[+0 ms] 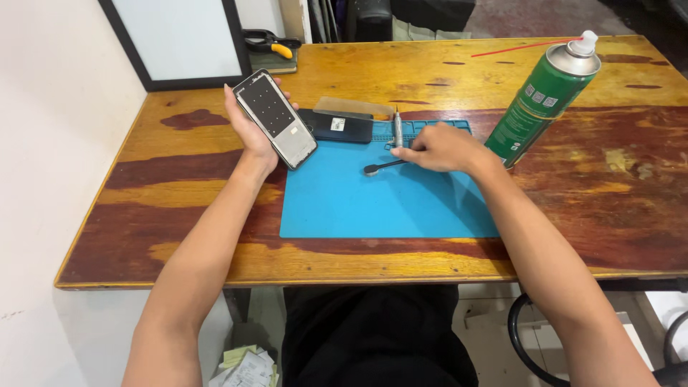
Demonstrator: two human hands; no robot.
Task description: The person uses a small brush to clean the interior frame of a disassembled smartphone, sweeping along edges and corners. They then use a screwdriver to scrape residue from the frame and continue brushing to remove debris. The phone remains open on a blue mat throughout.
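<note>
Left hand [251, 129] grips opened phone [275, 118] above wooden bench [179, 193] w/ right hand [437, 149] pinching small black brush [383, 167] on blue mat [373, 208], spray can [548, 93] at right.

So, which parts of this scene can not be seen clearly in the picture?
- Head view: the right hand covers one end of the small black tool, so the grip on it is hidden.
- The left hand hides the underside of the opened phone.
- The dark flat part on the blue mat is partly under a pale card.
- The scissors are too small to see in detail.
</note>
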